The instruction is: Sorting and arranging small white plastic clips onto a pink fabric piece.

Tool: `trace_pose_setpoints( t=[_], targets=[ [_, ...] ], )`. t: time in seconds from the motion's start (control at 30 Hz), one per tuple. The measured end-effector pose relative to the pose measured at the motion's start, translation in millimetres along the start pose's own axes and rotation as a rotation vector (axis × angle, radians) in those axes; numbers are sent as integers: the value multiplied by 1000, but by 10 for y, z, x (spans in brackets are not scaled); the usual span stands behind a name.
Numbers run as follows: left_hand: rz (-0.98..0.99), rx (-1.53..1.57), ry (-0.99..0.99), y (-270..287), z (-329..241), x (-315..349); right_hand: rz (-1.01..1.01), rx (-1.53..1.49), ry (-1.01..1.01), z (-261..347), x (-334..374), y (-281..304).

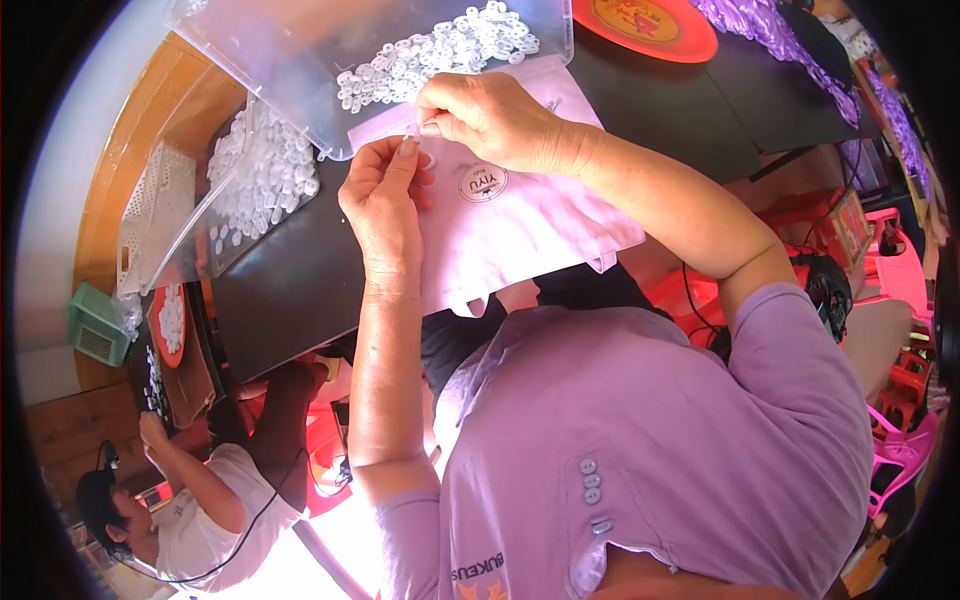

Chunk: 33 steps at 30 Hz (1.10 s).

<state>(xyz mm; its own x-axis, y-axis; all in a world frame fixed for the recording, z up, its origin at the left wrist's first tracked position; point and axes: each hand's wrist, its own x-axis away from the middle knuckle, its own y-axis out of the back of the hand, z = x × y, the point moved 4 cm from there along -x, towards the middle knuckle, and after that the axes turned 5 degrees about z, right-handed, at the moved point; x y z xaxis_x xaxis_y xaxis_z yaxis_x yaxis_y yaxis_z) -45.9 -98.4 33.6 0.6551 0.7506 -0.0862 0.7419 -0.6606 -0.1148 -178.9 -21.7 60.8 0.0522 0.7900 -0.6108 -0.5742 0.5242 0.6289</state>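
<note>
"So, what's the grip?"
"Left hand [387, 195] and right hand [490, 118] both pinch narrowly at a small white piece [412, 130], upper middle; best steadied left, worked gently right."

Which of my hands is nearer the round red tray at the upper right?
Your right hand. It's to the left of the red tray and lower in view; your left hand is farther left and lower still.
</note>
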Motion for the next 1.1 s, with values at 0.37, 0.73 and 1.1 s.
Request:
trace_pose_setpoints(
  t=[0.37,0.73,1.1],
  targets=[
    [-2,26,-1,7,24,26,-49,-45,-27,8,46,-158],
    [-101,102,-16,44,-10,16,-92,-210,-46,-36,-49,-118],
    [-239,202,26,180,8,21,250,660,163,61,70,-363]
  ],
)
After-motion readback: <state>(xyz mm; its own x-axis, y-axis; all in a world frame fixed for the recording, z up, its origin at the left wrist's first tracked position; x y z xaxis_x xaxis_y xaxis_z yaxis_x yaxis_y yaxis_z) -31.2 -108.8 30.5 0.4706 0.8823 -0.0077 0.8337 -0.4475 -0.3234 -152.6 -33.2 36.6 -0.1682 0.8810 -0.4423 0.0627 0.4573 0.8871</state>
